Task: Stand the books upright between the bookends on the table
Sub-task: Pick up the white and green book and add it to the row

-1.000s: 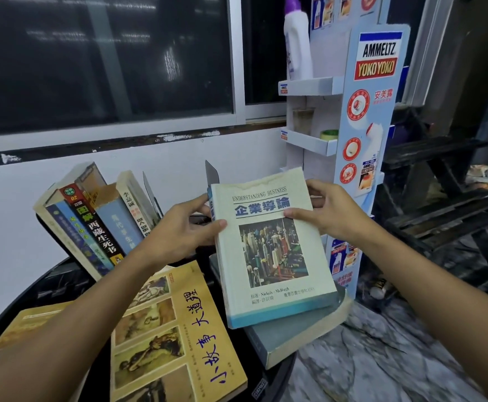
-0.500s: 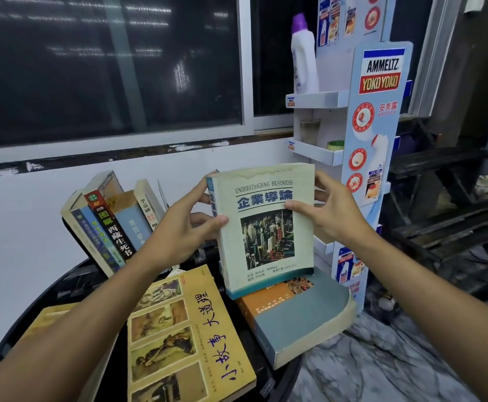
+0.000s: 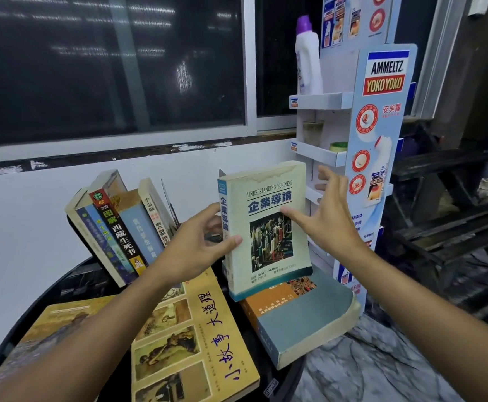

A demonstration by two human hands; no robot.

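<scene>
- Dark window (image 3: 106, 68) and a white wall at the back, round black worktop (image 3: 80, 274) in front. Its near-left edge runs out of frame, so you don't see all of it.
- Far left of the worktop: leaning books (image 3: 121, 227), five spines by my count, all tipped over to the left. The left forearm covers some of their lower ends.
- Bookends are hard to make out. First bookend (image 3: 167, 198) is a thin metal plate just right of that row. Second bookend (image 3: 221, 173) is only a corner poking up behind the held book.
- Understanding Business book (image 3: 266, 227) is upright toward the far right edge, cover facing the camera.
- Left hand (image 3: 193, 250) grips its spine, thumb on the cover and fingers (image 3: 205, 216) curled round behind.
- Right hand (image 3: 329, 224) is spread wide with straight fingers. Only the thumb touches the cover, so it's gripping nothing.
- Can't tell if the held book's bottom edge sits on the worktop or on the orange-and-teal book (image 3: 303, 317).
- Flat books: three. That thick one overhangs the right edge, the yellow book (image 3: 202, 343) is at the near edge, and the brown book (image 3: 60, 314) is near left, mostly under the arm.
- Cardboard display stand (image 3: 381, 126) is just off the right edge, one white bottle (image 3: 308, 56) on its top shelf.
</scene>
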